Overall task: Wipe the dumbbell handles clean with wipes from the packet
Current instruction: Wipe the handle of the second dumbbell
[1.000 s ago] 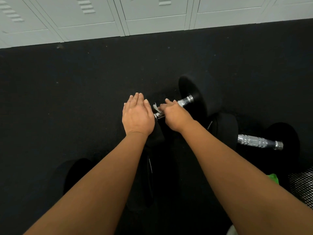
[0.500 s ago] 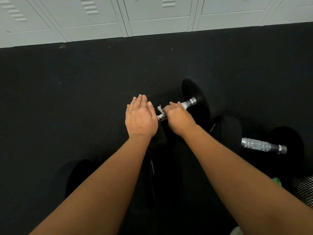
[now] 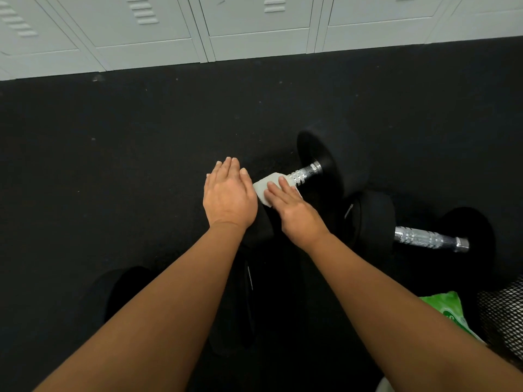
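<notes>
A black dumbbell lies on the dark floor, its knurled chrome handle (image 3: 305,173) running from the far head (image 3: 336,162) down-left towards me. A white wipe (image 3: 262,188) is draped over the near part of the handle. My right hand (image 3: 294,210) lies on the wipe with fingers stretched out, pressing it to the handle. My left hand (image 3: 229,193) rests flat, fingers straight, over the dumbbell's near head, which it mostly hides. A second dumbbell with a chrome handle (image 3: 424,239) lies to the right. The green wipes packet (image 3: 450,315) shows behind my right forearm.
Pale grey lockers (image 3: 254,29) line the far edge of the black rubber floor. A black mesh bin (image 3: 503,315) stands at the right edge beside the packet. Another dark weight (image 3: 121,292) sits low at the left, under my left forearm.
My right hand has gone from curled round the handle to fingers laid out flat on the wipe, and more of the wipe now shows. My left hand stayed in place.
</notes>
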A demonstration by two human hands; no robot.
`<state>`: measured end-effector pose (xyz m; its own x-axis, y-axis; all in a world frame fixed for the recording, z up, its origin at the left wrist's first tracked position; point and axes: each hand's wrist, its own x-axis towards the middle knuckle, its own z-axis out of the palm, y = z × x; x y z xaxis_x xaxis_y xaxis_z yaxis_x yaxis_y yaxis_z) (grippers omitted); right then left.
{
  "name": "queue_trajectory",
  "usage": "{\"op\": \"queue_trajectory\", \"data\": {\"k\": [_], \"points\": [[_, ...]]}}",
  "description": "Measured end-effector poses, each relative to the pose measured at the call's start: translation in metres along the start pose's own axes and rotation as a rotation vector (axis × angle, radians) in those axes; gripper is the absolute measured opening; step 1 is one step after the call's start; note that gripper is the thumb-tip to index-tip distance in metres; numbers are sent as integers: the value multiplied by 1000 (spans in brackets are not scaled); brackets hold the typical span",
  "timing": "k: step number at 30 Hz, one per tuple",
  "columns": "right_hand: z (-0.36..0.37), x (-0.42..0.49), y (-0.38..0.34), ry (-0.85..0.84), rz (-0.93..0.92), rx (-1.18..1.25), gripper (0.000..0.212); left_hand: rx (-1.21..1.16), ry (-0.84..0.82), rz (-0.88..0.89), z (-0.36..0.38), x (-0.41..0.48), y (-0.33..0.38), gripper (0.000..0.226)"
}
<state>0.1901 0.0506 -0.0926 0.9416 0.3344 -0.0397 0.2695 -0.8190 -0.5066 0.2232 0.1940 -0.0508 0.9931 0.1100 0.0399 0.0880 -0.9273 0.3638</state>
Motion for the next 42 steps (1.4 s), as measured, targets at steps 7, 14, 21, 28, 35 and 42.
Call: {"op": "queue_trajectory", "data": {"k": [7,14,21,28,35,42], "points": [[4,-20,10,-109,-104,20,53,17,-12,19,-1,2,1,46],[-28,-23,1,125,457,656,28,-82,76,135,-9,-17,22,43],[-88,-17,-13,269,737,1349,26,-557,-223,109,-13,-46,64,38],[-126,-10,-14,-29,567,1441,67,-1141,-438,-121,-20,-31,89,42],[-147,2,15,-161,395,1106,67,-1037,-409,-16,-6,-15,97,49],[-122,11,58,590,189,194,20,-709,-196,-138,6,8,94,37]]}}
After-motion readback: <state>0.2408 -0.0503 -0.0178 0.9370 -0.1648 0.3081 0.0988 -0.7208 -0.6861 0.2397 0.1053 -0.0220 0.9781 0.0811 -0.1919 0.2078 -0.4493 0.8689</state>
